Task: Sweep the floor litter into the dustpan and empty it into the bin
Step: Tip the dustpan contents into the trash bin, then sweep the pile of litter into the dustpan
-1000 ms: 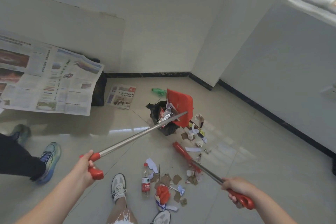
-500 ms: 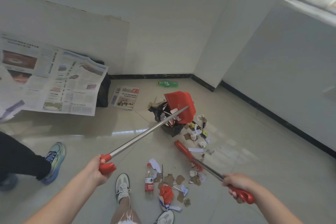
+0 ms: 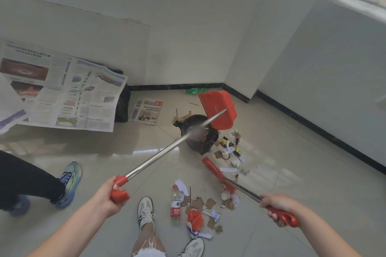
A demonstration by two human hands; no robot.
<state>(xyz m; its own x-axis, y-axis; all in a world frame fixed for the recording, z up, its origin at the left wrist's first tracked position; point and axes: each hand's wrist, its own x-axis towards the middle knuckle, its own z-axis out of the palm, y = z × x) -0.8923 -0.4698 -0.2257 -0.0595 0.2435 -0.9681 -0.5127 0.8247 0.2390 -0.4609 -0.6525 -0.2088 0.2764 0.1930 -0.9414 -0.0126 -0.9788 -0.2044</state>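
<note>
Left hand [image 3: 108,195] clenched round the red grip of a long metal handle, holding the red dustpan [image 3: 217,108] tilted above the black-lined bin [image 3: 200,137]. Right hand [image 3: 275,206] closed on the red grip of the broom [image 3: 217,173], its red head down on the floor [image 3: 292,173] among paper scraps [image 3: 228,148] just beside the bin. More litter near the feet: a clear bottle [image 3: 175,204] with a red label, cardboard bits [image 3: 200,203], a crumpled red wrapper [image 3: 195,218]. A green bottle [image 3: 195,91] by the skirting. Newspaper [image 3: 62,89] spread at left, another sheet [image 3: 146,111] flat on the floor. Someone else's leg and sneaker [image 3: 70,183] at left, cut off by the edge. Bin contents blurred behind the handle, hard to make out.
</note>
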